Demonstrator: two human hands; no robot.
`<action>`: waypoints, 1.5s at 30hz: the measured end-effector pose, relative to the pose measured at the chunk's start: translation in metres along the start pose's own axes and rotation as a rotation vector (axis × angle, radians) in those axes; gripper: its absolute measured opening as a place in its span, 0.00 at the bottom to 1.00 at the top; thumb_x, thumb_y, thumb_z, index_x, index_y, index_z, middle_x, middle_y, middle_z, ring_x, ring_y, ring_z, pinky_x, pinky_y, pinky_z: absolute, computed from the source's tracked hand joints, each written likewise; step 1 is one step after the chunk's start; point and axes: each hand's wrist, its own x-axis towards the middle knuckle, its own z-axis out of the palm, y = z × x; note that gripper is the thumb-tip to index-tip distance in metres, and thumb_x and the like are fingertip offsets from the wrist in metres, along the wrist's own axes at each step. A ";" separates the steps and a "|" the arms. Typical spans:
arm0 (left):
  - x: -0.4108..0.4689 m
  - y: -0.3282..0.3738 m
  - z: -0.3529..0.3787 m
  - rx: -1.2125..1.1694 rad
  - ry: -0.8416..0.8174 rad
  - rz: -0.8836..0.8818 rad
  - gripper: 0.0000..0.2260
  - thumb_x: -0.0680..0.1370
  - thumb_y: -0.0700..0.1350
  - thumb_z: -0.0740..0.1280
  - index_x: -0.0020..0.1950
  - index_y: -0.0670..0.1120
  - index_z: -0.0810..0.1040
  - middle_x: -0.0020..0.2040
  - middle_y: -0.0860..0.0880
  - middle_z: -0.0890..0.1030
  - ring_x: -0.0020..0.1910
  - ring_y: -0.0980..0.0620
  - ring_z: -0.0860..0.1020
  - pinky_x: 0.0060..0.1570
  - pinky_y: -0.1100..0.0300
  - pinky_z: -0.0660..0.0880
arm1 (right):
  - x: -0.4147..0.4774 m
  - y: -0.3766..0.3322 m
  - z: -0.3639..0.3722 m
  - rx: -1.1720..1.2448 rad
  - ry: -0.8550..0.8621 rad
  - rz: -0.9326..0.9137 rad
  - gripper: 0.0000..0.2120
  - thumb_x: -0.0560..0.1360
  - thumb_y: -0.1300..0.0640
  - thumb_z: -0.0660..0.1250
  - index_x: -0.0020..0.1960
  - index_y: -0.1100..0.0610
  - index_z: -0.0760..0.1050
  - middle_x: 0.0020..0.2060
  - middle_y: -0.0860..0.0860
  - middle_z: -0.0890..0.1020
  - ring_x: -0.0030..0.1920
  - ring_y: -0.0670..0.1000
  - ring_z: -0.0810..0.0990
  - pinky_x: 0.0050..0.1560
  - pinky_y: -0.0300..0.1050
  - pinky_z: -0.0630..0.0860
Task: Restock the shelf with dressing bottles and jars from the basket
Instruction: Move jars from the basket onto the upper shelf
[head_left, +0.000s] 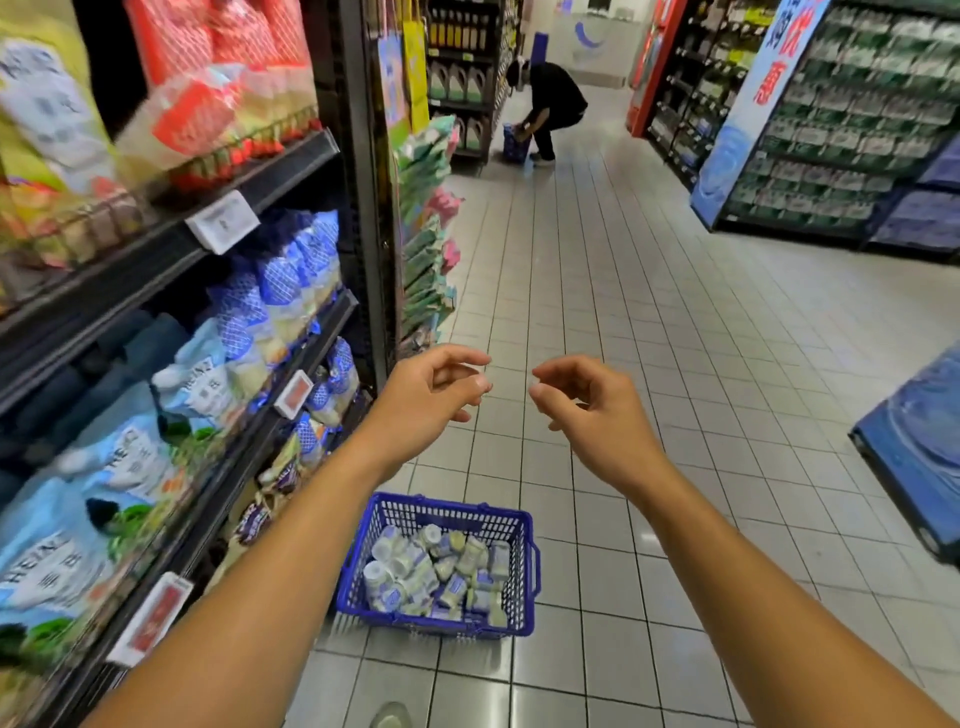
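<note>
A blue plastic basket (523, 571) stands on the tiled floor beside the shelf, filled with several pale dressing jars and bottles (431, 571) with white caps. My left hand (431, 397) and my right hand (587, 402) hover side by side in the air well above the basket, fingers loosely curled, holding nothing. The dark shelf unit (171, 249) runs along my left, stocked with blue and white pouches (208, 374) and red packets (218, 104).
Price tags (222, 221) clip to the shelf edges. A person in black (550, 111) bends over another basket far down the aisle. Bottled water displays (831, 130) line the right side, and a blue display corner (914, 447) juts in at right.
</note>
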 end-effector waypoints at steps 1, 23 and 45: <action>0.014 -0.011 -0.005 -0.002 -0.010 -0.017 0.09 0.79 0.39 0.69 0.51 0.54 0.81 0.46 0.45 0.85 0.42 0.57 0.81 0.42 0.62 0.80 | 0.011 0.008 0.008 0.002 0.004 0.027 0.04 0.78 0.55 0.70 0.52 0.49 0.79 0.45 0.45 0.83 0.48 0.47 0.82 0.52 0.56 0.81; 0.160 -0.247 -0.001 -0.030 -0.053 -0.515 0.08 0.79 0.43 0.69 0.55 0.53 0.81 0.45 0.52 0.86 0.44 0.58 0.81 0.40 0.65 0.78 | 0.120 0.245 0.092 0.107 -0.042 0.455 0.04 0.78 0.60 0.70 0.48 0.52 0.79 0.39 0.53 0.82 0.41 0.48 0.81 0.47 0.48 0.80; 0.096 -0.664 -0.044 0.163 0.083 -1.029 0.08 0.78 0.43 0.68 0.53 0.55 0.81 0.49 0.46 0.84 0.40 0.53 0.80 0.45 0.54 0.80 | 0.037 0.597 0.301 0.143 -0.191 0.934 0.04 0.79 0.66 0.65 0.49 0.65 0.77 0.41 0.58 0.79 0.38 0.51 0.76 0.41 0.42 0.75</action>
